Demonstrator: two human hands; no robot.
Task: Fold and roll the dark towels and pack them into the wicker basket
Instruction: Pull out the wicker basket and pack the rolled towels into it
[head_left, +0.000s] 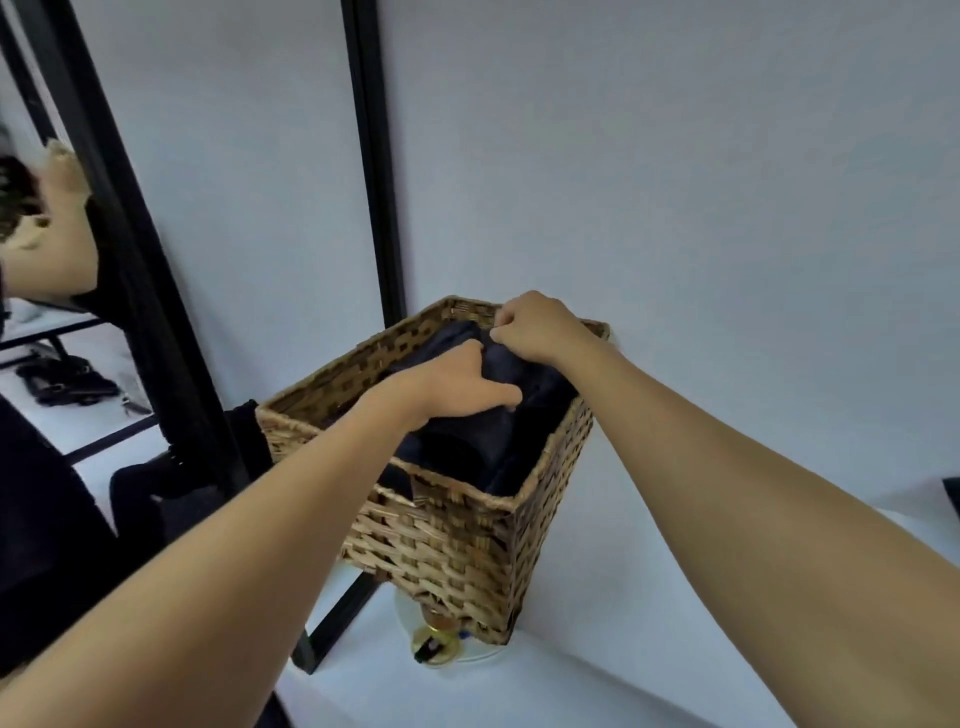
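Head view: left hand (462, 382) and right hand (535, 327) grip dark towel (511, 366) inside basket (447, 540).

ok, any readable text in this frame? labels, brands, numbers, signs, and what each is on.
No readable text anywhere.
wicker basket: no label shows.
dark towels: no tag or print shows.
gold-coloured object under the basket: dark and blue marks, too blurred to read.

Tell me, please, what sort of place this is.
Probably a plain indoor room, home or studio: bare white wall, a black-framed mirror, a wicker basket on a white tabletop.
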